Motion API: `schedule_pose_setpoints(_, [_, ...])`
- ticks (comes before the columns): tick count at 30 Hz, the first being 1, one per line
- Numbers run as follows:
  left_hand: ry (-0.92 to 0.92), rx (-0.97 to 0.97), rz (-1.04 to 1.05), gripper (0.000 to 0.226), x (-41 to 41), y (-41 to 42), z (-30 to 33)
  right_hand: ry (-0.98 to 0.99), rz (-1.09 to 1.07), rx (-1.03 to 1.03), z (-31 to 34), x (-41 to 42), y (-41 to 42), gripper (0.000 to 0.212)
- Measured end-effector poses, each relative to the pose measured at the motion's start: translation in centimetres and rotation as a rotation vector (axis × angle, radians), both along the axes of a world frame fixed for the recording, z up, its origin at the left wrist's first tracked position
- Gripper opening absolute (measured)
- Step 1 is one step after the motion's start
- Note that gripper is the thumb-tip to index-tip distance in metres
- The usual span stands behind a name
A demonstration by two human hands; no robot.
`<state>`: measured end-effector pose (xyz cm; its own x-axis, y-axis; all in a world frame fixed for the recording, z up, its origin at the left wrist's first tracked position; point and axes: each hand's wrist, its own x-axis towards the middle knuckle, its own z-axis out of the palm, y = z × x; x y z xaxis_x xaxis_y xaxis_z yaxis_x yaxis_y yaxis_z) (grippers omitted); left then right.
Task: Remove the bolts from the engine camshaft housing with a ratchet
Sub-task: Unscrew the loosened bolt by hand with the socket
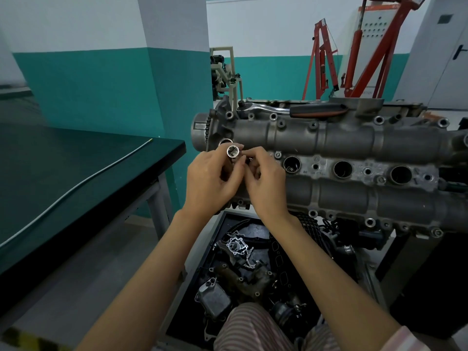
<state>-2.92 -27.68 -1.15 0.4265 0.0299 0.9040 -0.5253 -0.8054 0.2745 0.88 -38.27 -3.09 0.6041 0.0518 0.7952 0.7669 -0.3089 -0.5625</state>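
From my feed, the dark green tabletop fills the left of the frame, with a thin grey rod lying across it. The camshaft housing stretches across the centre right, its bolt bosses and three round wells facing up. Red hoist frames stand at the upper right. Below the housing, at lower centre, a black tray holds loose engine parts. The ratchet lies along the housing's far top edge, its black and orange handle pointing right, touched by neither hand. My left hand has its grip clamped on a silver socket, open end toward the camera, at the housing's left end. My right hand pinches something small just beside the socket; I cannot tell what.
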Motion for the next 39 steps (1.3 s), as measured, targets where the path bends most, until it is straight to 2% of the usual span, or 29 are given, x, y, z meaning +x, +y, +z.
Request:
schedule_pose_setpoints(4, [0.021,-0.016,0.017,0.015,-0.08,-0.03,-0.12,-0.049,0.001,-0.040,-0.02,-0.11,-0.06,0.017])
schedule_pose_setpoints(9, [0.050,-0.121,0.019,0.020,0.16,-0.23,0.07,-0.088,-0.017,-0.095,0.05,-0.20,-0.04,0.024])
schedule_pose_setpoints(13, [0.072,-0.197,-0.002,0.025,0.35,-0.47,0.08,-0.054,-0.044,-0.081,-0.02,-0.01,-0.01,0.021])
schedule_pose_setpoints(17, [0.066,-0.185,0.020,0.034,0.57,-0.60,0.04,-0.022,-0.037,-0.022,0.09,0.01,0.12,0.009])
schedule_pose_setpoints(20, [0.057,-0.169,0.006,0.029,0.46,-0.38,-0.15,-0.037,-0.018,-0.004,0.11,-0.03,0.07,0.002])
schedule_pose_setpoints(24, [0.040,-0.133,-0.077,0.010,0.01,-0.15,-0.18,-0.059,-0.006,-0.021,0.16,-0.13,0.05,0.010])
schedule_pose_setpoints(27, [0.016,-0.083,-0.027,0.021,0.07,-0.06,-0.15,-0.078,-0.025,-0.048,0.18,-0.12,0.12,0.013])
schedule_pose_setpoints(35, [0.021,-0.138,-0.027,0.015,0.37,-0.02,-0.30,-0.026,-0.036,-0.023,0.15,-0.07,0.10,0.022])
schedule_pose_setpoints(39, [0.024,-0.174,-0.048,0.016,0.37,-0.08,-0.31,-0.018,-0.028,-0.009,0.17,-0.14,0.08,0.015])
